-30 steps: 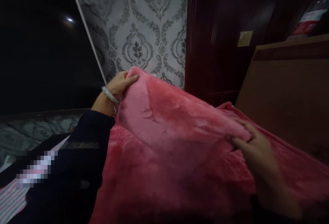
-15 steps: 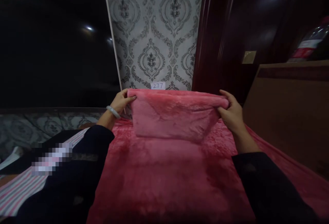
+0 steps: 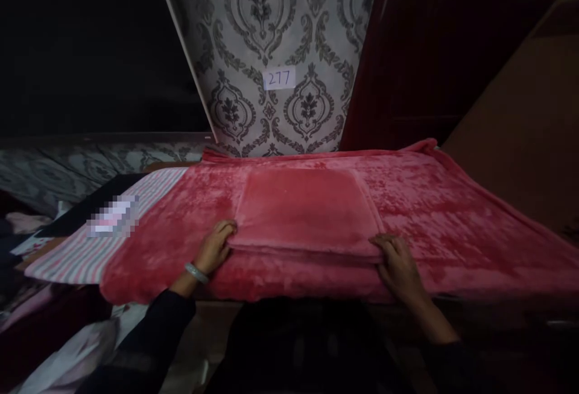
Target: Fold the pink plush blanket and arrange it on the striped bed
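A folded pink plush cloth point(image 3: 307, 207) lies flat as a neat rectangle on a larger red plush blanket point(image 3: 452, 225). My left hand point(image 3: 216, 246), with a pale bangle on the wrist, pinches its near left corner. At the near right corner, my right hand point(image 3: 398, 261) is closed with the thumb below and the fingers on top. Several layers show along the near edge between my hands. The fingertips are partly hidden against the fabric.
A striped cloth point(image 3: 85, 261) lies to the left beside the blanket. A large dark television screen point(image 3: 90, 50) leans behind it. On the patterned wall hangs a paper label point(image 3: 279, 78) reading 277. A brown board point(image 3: 520, 116) stands at the right.
The folded cloth has come down from being held up between both hands to lying flat on the red blanket. Both hands have moved lower and nearer, and the view has tilted down.
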{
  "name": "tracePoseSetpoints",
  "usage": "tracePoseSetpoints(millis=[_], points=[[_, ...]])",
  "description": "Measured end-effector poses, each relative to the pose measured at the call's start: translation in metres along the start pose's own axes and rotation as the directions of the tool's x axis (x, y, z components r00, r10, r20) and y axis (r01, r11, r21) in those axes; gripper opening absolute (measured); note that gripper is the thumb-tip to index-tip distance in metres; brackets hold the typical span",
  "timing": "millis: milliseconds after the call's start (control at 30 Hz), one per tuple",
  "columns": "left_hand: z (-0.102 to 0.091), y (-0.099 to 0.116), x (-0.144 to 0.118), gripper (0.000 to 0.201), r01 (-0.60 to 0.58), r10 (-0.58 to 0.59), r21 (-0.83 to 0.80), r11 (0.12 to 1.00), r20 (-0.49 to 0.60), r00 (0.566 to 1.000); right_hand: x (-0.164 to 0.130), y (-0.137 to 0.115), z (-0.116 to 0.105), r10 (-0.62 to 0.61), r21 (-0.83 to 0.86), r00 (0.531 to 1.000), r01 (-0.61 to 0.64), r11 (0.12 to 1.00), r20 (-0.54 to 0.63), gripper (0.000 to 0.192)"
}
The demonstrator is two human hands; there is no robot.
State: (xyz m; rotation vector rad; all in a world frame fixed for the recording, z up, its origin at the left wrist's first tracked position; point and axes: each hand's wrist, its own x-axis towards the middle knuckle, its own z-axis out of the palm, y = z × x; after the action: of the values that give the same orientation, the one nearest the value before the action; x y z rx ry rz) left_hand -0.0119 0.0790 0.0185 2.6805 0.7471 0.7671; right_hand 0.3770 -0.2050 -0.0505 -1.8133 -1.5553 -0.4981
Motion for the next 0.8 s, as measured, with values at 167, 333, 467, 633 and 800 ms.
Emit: tracePoseSetpoints(millis=[167, 333, 467, 633, 800], points=[[-0.029, 0.006, 0.005, 0.023, 0.057, -0.056, -0.075, 0.996, 0.015, 0.998, 0.01, -0.005, -0.031, -0.028, 0.085, 1.0, 0.028, 0.996, 0.001, 0.041], [-0.058, 0.027, 0.052, 0.041, 0.151, -0.156, -0.047, 0.987, -0.131, 0.979, 0.076, -0.025, -0.059, 0.111, 0.11, 0.988, -0.1, 0.989, -0.103, 0.049], [-0.059, 0.071, 0.139, 0.056, -0.006, 0.007, 0.042, 0.999, -0.018, 1.0, 0.185, -0.05, -0.044, 0.085, 0.123, 0.996, -0.083, 0.989, -0.011, 0.062], [-0.044, 0.123, 0.248, 0.053, 0.057, -0.062, 0.256, 0.965, 0.008, 0.998, 0.305, -0.081, -0.003, 0.193, -0.089, 0.96, -0.178, 0.98, 0.202, 0.057], [0.016, 0.115, 0.277, 0.056, 0.225, -0.278, 0.403, 0.887, 0.078, 0.957, 0.305, -0.086, 0.05, 0.361, -0.278, 0.881, -0.28, 0.919, 0.306, 0.048]])
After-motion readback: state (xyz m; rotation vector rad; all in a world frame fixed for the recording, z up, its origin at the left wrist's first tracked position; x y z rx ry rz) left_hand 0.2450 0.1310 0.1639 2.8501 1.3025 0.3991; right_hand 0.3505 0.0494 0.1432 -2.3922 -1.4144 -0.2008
